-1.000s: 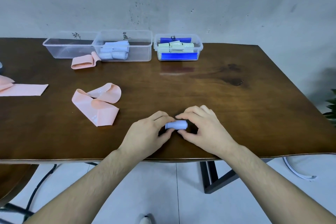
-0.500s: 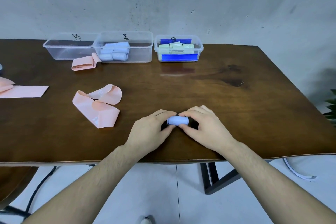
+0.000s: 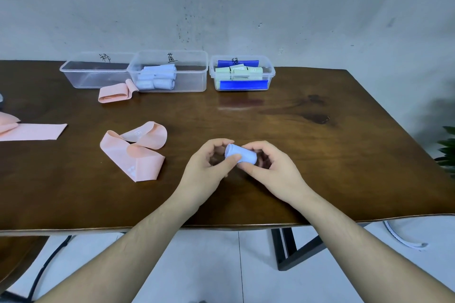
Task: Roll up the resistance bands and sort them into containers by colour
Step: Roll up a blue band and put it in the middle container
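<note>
Above the dark wooden table, the left hand and right hand pinch a tightly rolled pale-blue rubber band between them.

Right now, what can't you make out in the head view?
- Rolled light-blue resistance band: its loose end, hidden by the left hand and right hand.
- Flat pink band: cut off by the left edge.
- Handwritten marks on the clear plastic containers: too small to read.
- Print on the looped pink band: blurred.
</note>
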`<action>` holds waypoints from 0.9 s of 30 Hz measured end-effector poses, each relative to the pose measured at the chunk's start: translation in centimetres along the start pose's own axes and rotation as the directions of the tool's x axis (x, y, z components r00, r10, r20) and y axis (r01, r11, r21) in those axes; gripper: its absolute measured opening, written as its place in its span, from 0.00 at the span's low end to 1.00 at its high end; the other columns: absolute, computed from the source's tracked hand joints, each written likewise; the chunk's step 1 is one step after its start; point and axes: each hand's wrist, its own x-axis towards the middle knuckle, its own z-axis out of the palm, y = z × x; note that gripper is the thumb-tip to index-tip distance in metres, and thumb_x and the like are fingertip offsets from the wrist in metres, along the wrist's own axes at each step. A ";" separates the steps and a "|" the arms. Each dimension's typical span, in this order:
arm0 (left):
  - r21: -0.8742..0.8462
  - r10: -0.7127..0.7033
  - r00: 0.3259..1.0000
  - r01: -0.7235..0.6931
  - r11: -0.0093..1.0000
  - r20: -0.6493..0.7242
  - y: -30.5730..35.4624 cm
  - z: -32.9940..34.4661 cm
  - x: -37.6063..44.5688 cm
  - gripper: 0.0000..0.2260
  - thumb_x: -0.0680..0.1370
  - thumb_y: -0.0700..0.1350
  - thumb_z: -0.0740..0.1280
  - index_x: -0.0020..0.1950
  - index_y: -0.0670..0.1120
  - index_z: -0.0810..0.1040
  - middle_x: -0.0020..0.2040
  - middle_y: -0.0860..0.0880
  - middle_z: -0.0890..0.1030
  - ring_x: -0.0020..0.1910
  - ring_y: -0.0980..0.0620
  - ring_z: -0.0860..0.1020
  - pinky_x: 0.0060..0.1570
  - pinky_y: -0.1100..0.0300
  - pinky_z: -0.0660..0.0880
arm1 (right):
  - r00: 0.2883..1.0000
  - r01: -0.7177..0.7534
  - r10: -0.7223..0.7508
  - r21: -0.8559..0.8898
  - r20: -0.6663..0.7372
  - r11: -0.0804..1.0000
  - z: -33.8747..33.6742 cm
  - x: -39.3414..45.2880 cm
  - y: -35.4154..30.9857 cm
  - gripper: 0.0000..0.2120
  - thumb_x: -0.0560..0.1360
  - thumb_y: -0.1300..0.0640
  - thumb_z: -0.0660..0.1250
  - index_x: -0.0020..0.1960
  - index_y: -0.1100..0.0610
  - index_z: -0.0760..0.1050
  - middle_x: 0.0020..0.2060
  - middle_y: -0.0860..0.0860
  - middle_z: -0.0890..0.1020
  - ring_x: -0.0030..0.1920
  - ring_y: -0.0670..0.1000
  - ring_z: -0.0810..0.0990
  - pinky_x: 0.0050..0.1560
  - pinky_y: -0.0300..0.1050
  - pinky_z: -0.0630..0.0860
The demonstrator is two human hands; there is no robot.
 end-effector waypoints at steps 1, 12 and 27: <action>-0.098 -0.069 0.998 0.069 0.993 -0.001 0.1 0.1 0.0 0.09 0.78 0.45 0.71 0.58 0.51 0.81 0.44 0.52 0.82 0.36 0.54 0.75 0.39 0.60 0.73 | 1.000 -0.010 0.011 0.028 -0.023 1.000 0.3 0.1 -0.2 0.11 0.73 0.52 0.76 0.54 0.45 0.80 0.42 0.41 0.82 0.36 0.43 0.72 0.40 0.36 0.73; -0.499 -0.228 0.934 0.340 0.797 0.274 0.7 -2.2 1.4 0.12 0.79 0.45 0.67 0.59 0.42 0.82 0.58 0.40 0.83 0.58 0.47 0.81 0.62 0.53 0.76 | 0.999 0.044 -0.040 -0.147 0.029 0.988 1.7 1.8 -1.5 0.23 0.65 0.47 0.82 0.54 0.43 0.74 0.46 0.40 0.78 0.44 0.42 0.74 0.45 0.35 0.72; -0.324 -0.278 0.875 0.417 0.849 0.396 1.9 -7.7 4.1 0.17 0.73 0.48 0.72 0.58 0.40 0.82 0.51 0.42 0.84 0.49 0.49 0.83 0.48 0.56 0.80 | 0.944 0.241 -0.128 -0.373 0.304 0.896 3.5 6.0 -5.5 0.32 0.69 0.46 0.79 0.70 0.42 0.71 0.61 0.33 0.74 0.65 0.38 0.70 0.63 0.38 0.73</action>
